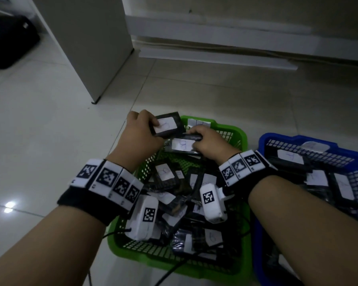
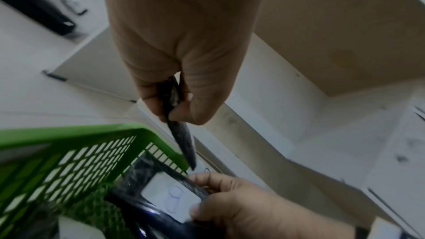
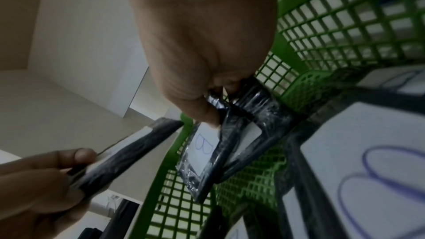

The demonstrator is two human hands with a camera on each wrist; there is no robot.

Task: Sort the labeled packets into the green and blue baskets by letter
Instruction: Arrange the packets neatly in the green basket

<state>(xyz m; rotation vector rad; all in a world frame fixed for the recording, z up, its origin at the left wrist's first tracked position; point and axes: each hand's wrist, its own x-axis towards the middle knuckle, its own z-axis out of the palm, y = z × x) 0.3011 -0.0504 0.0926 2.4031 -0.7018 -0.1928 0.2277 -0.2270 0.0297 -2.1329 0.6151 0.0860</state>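
Note:
My left hand pinches a black packet with a white letter label, held above the far left corner of the green basket. In the left wrist view this packet shows edge-on between thumb and fingers. Just right of it, my right hand grips a black packet marked B inside the basket, with a second packet caught under the same fingers. Several labeled packets fill the green basket. The blue basket to the right holds several more.
Both baskets sit on a pale tiled floor. A white cabinet panel stands beyond the left hand, white boards lie along the far wall, and a black bag is at the far left. Cables trail at the green basket's near edge.

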